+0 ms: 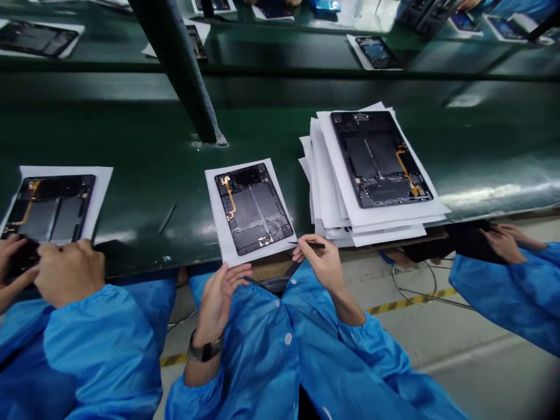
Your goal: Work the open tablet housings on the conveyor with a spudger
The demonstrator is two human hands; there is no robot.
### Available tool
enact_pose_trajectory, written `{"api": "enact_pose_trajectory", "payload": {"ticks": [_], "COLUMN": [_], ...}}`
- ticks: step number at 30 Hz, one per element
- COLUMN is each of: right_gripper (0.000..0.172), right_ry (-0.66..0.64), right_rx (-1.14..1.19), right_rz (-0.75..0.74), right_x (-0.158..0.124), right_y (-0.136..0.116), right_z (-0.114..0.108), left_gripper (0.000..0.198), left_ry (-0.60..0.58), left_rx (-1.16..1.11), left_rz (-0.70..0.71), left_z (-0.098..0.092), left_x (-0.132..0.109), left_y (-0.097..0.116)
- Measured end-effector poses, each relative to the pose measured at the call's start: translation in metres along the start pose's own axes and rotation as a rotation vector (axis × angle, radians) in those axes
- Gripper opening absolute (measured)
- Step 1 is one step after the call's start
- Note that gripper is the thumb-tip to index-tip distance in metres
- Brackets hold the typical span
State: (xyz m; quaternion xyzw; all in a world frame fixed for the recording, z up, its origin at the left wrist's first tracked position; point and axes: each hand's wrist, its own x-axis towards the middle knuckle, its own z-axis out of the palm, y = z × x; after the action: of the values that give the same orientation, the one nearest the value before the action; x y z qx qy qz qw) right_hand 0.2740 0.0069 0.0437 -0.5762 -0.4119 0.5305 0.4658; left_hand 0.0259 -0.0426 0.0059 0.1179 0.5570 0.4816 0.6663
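Observation:
Before me an opened tablet housing (258, 210) lies on a white sheet (236, 256) at the bench's front edge, its dark inside and an orange flex cable facing up. My right hand (321, 259) pinches a pair of dark, thin tweezers (308, 242), whose tip points left toward the housing's lower right corner. My left hand (223, 286) is below the sheet's lower left corner, palm turned inward and fingers stretched out, near the sheet's edge. Nothing shows in its grasp.
To the right, another opened housing (380, 157) tops a stack of white sheets (332, 192). A thin dark tool (167, 219) lies on the green bench (140, 151). A slanted dark post (184, 76) rises behind. Co-workers' hands (70, 271) work at left; another person sits at right.

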Motion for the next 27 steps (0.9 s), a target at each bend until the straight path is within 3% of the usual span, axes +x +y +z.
{"api": "enact_pose_trajectory", "payload": {"ticks": [6,11,16,19,22,24,27], "right_gripper": [0.035,0.032,0.027,0.025,0.023,0.023,0.026], "right_ry": [-0.036,-0.101,-0.26,-0.339,-0.37,-0.392,-0.397], "right_rx": [0.019,0.006,-0.113,-0.202,-0.285,-0.374,-0.485], "right_rz": [0.023,-0.056,-0.115,-0.116,-0.144,-0.21,-0.329], "right_x": [0.018,0.034,0.05,0.058,0.065,0.068,0.07], "right_y": [-0.001,-0.001,-0.007,-0.013,-0.016,-0.015,-0.011], "right_z": [0.009,0.014,0.017,0.018,0.019,0.021,0.024], "left_gripper": [0.052,0.045,0.041,0.04,0.028,0.016,0.02], "left_ry": [0.161,0.254,0.284,0.442,0.649,0.597,0.347], "left_rx": [0.006,0.047,0.198,0.475,0.694,0.91,1.23], "left_rz": [0.041,0.087,0.165,0.362,0.669,0.935,1.193], "left_z": [0.021,0.022,0.015,0.006,0.001,0.005,0.022], "left_x": [0.012,0.012,0.012,0.008,0.0,-0.005,-0.007], "left_y": [0.002,0.003,0.002,-0.003,-0.007,-0.007,-0.002]}}
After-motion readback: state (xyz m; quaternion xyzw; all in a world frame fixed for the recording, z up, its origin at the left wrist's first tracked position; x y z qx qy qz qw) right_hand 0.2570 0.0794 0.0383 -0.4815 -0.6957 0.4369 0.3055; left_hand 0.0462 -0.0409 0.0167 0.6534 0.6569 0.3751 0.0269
